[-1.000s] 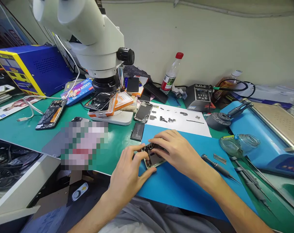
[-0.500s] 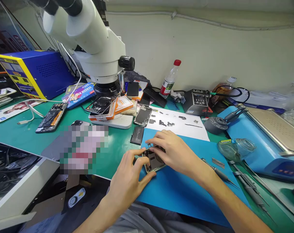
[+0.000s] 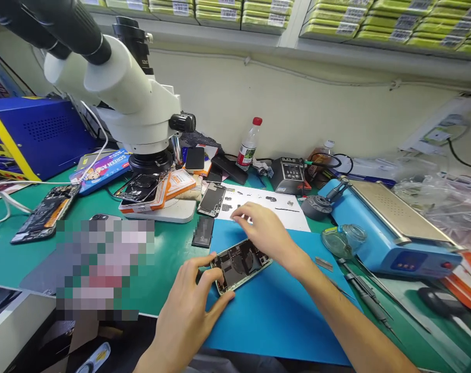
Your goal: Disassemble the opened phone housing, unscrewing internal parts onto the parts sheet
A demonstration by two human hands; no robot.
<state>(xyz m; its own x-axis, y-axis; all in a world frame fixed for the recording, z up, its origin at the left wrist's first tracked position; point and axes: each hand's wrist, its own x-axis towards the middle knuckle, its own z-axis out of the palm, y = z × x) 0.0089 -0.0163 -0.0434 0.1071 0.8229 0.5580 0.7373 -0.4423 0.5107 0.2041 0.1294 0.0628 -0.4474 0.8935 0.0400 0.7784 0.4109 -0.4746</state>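
Observation:
An opened phone housing [image 3: 241, 267] lies tilted on the blue mat [image 3: 274, 316], its dark inside facing up. My left hand [image 3: 188, 292] grips its left end, fingers on the far corner and thumb on the near edge. Beyond the housing's far edge, my right hand [image 3: 268, 230] is raised with thumb and index finger pinched close to the white sheet [image 3: 297, 220]. Whatever may be between those fingertips is too small to make out. Several small dark parts rest on the sheet. A black phone battery [image 3: 203, 231] and a detached phone screen [image 3: 212, 200] sit to its left.
A white microscope [image 3: 130, 98] stands at the back left. On the right are a blue heating plate machine [image 3: 379, 243], a glass jar [image 3: 342, 241] and pen-like tools [image 3: 367, 292]. Another opened phone [image 3: 46, 212] lies far left. A bottle [image 3: 248, 145] stands by the wall.
My right hand has lifted off the phone housing and moved toward the white sheet, uncovering more of the housing's inside. My left hand still grips it. The head view has turned right and up.

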